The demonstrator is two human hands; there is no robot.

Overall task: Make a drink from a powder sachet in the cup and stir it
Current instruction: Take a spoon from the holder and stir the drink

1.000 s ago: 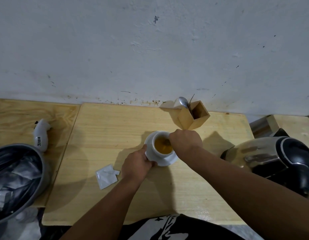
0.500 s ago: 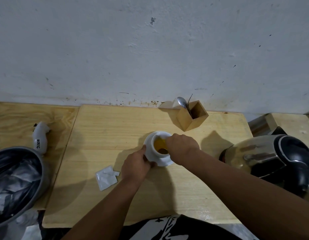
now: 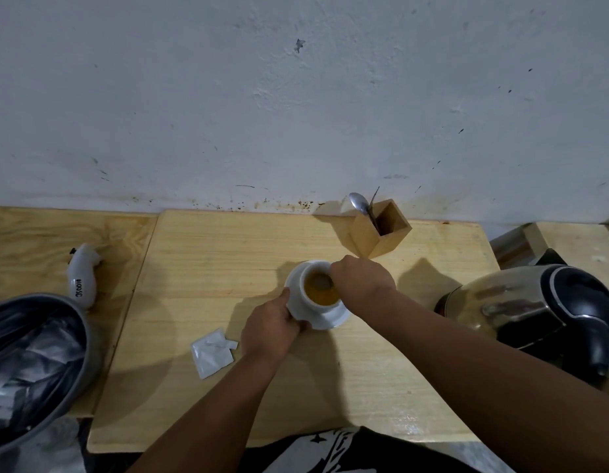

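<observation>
A white cup (image 3: 304,302) full of orange-brown liquid stands on a white saucer (image 3: 333,320) in the middle of the wooden table. My left hand (image 3: 270,331) grips the cup's left side and the saucer's edge. My right hand (image 3: 362,279) is closed over the cup's right rim, holding a spoon (image 3: 321,283) whose bowl shows blurred in the liquid; its handle is hidden by my fingers. A torn, flat white sachet (image 3: 212,353) lies on the table to the left of my left hand.
A wooden holder (image 3: 381,233) with a spoon in it stands behind the cup near the wall. A steel kettle (image 3: 521,305) with a black lid sits at the right. At the left are a grey lined bin (image 3: 33,363) and a small white device (image 3: 82,279).
My right hand has shifted around the cup's rim and the spoon's bowl has moved within the liquid. My left hand stays on the cup.
</observation>
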